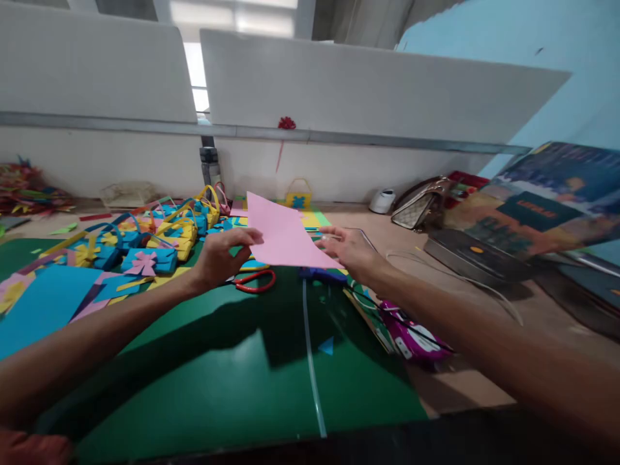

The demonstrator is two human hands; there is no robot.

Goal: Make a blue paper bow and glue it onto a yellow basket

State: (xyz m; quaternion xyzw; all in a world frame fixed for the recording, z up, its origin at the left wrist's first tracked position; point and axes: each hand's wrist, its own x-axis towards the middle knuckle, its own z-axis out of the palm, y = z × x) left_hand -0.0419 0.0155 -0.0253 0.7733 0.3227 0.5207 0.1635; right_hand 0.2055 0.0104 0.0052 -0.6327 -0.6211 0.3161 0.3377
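Observation:
A pink sheet of paper (281,236) is held up tilted above the green mat (208,394). My left hand (220,258) pinches its left edge between thumb and fingers. At the sheet's right edge is my right hand (353,255), its fingers apart and slightly blurred; it touches or nearly touches the paper without a visible grip. Red-handled scissors (255,281) lie just below the sheet. A blue glue gun (323,276) rests near my right hand, its black cord running right under my forearm. A small blue paper triangle (327,346) lies on the mat.
Several blue and yellow paper gift bags with bows (150,261) crowd the left, beside blue paper sheets (51,303). A magenta packet (411,332) lies under my right forearm. Farther right are a dark case (475,258) and a large picture bag (547,200). A bottle (210,168) stands behind.

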